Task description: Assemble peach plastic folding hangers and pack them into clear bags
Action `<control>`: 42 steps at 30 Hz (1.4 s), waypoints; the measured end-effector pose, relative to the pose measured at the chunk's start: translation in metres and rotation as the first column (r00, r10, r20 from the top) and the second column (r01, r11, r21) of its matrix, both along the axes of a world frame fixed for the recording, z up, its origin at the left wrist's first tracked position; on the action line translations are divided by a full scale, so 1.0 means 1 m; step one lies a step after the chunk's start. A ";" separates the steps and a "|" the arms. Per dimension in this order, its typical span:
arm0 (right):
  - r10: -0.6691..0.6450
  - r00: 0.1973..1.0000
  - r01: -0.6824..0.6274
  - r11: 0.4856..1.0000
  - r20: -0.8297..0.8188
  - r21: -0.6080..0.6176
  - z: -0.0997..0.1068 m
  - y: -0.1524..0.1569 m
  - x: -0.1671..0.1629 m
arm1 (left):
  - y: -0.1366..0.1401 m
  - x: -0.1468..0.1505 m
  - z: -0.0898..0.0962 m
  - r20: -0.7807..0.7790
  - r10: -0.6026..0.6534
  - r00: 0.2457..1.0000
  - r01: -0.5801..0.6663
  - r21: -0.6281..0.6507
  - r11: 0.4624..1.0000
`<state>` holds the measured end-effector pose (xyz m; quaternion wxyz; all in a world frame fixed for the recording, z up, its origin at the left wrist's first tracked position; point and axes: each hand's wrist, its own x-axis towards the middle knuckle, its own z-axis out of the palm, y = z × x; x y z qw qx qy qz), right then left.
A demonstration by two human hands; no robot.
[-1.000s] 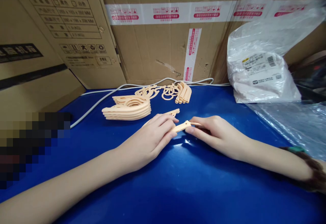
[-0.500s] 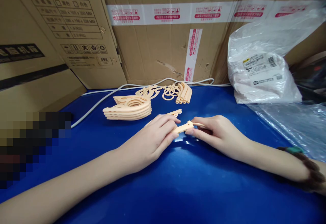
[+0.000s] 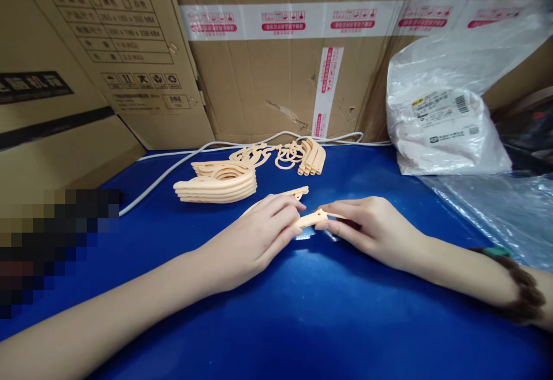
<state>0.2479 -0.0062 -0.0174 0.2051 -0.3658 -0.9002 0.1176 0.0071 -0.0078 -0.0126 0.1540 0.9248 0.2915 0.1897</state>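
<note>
Between my hands, above the blue tabletop, is a beige plastic hanger arm (image 3: 309, 219) with a small hole near its right end. My left hand (image 3: 263, 233) is closed on its left part, which the fingers hide. At the right end, my right hand (image 3: 374, 224) pinches a thin beige piece (image 3: 337, 216) against the arm; most of that piece is behind the fingers. Just beyond my left hand lies another beige hanger arm (image 3: 298, 192), partly covered by the hand. Farther back sits a stack of curved beige hanger arms (image 3: 216, 187).
Behind the stack lie loose beige hooks (image 3: 253, 154), rings (image 3: 286, 158) and bent tube-like pieces (image 3: 313, 158). A white cable (image 3: 159, 181) runs along the back. Cardboard boxes (image 3: 268, 80) wall the far side and left. A white plastic bag (image 3: 449, 132) and clear film (image 3: 488, 207) lie right.
The hanger arm's right end and the thin piece in my right hand have tilted slightly lower. My left hand has hardly moved.
</note>
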 end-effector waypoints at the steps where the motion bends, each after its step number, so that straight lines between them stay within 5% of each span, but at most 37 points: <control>1: -0.005 1.000 0.005 1.000 0.018 0.025 0.000 0.000 0.000 | 0.000 0.000 0.000 -0.004 -0.001 1.000 0.001 0.003 1.000; 8: -0.023 0.993 -0.003 0.975 0.112 0.223 0.000 -0.001 0.001 | 0.002 -0.001 -0.001 -0.002 -0.016 1.000 0.016 0.040 0.999; 18: -0.072 0.982 0.017 0.954 0.176 0.298 0.002 -0.005 0.001 | 0.003 -0.002 0.000 -0.050 -0.039 0.998 0.041 0.042 0.998; 35: -0.089 0.974 0.009 0.933 0.206 0.358 -0.002 -0.005 0.001 | 0.003 -0.003 -0.001 -0.077 -0.036 0.996 0.038 0.020 0.999; 42: -0.060 0.982 0.019 0.975 0.180 0.221 -0.001 -0.004 -0.002 | 0.002 -0.003 0.000 -0.060 -0.038 0.997 0.039 0.018 0.999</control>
